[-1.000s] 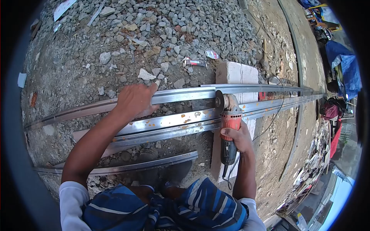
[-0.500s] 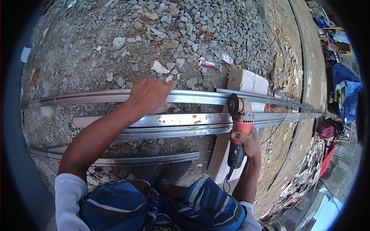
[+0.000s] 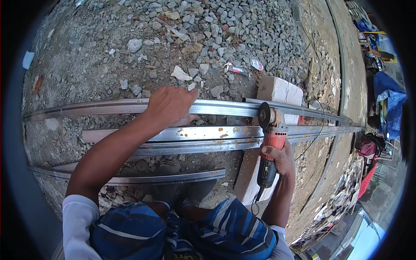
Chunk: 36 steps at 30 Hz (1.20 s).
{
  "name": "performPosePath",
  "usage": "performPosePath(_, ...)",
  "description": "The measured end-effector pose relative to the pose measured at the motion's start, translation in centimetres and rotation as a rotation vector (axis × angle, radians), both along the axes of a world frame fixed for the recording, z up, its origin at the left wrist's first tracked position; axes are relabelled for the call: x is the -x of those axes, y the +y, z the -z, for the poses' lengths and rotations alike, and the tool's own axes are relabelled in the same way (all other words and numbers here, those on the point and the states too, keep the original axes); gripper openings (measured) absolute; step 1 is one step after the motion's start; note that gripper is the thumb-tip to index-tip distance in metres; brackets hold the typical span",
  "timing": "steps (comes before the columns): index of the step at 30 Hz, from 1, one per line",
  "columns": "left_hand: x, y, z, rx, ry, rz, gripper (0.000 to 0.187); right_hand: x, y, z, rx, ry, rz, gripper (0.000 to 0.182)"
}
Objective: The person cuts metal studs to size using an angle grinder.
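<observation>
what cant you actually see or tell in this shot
Head view only:
- Left hand palm and the metal channel beneath it: covered by the hand.
- Angle grinder grip: wrapped by the right hand.
- Grinder disc: edge-on, contact with the channel unclear.
- Channel ends: lost in the dark lens rim.

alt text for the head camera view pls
Seen from above, a person's right hand holds a red angle grinder with its disc at the farthest metal rail, which the left hand presses down. More rails and a white block lie on gravel.
</observation>
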<state>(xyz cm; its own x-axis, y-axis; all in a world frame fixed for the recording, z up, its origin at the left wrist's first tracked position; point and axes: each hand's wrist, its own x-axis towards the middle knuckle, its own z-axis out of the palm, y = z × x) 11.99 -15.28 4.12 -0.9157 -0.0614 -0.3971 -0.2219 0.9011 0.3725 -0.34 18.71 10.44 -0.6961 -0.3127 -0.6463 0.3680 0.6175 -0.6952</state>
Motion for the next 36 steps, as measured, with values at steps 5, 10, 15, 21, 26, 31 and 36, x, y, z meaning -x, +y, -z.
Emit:
performPosePath(5,0.1,0.1,-0.1,-0.001,-0.028,-0.001,0.049,-0.7,0.1,0.2,-0.023,0.017,0.013,0.047)
performPosePath(10,0.1,0.0,-0.6,0.004,-0.019,0.008,0.047,-0.9,0.8,0.1,-0.042,-0.011,0.015,0.048)
performPosePath(15,0.2,0.0,-0.7,-0.006,-0.028,0.001,0.048,-1.3,1.2,0.4,-0.028,-0.010,0.010,0.049)
performPosePath(21,0.3,0.0,-0.7,0.002,-0.031,0.003,0.050,-1.5,1.7,0.6,-0.014,-0.042,0.035,0.050)
performPosePath(26,0.1,0.0,-0.5,0.002,-0.035,0.000,0.050,-1.1,1.0,0.8,0.020,-0.007,0.056,0.050)
performPosePath(31,-0.2,0.1,0.3,0.002,0.030,-0.008,0.049,-0.1,0.2,0.3,0.012,-0.025,0.034,0.048)
performPosePath(36,-0.3,0.0,0.4,-0.001,0.051,-0.009,0.049,0.2,0.0,0.3,-0.002,-0.011,0.028,0.047)
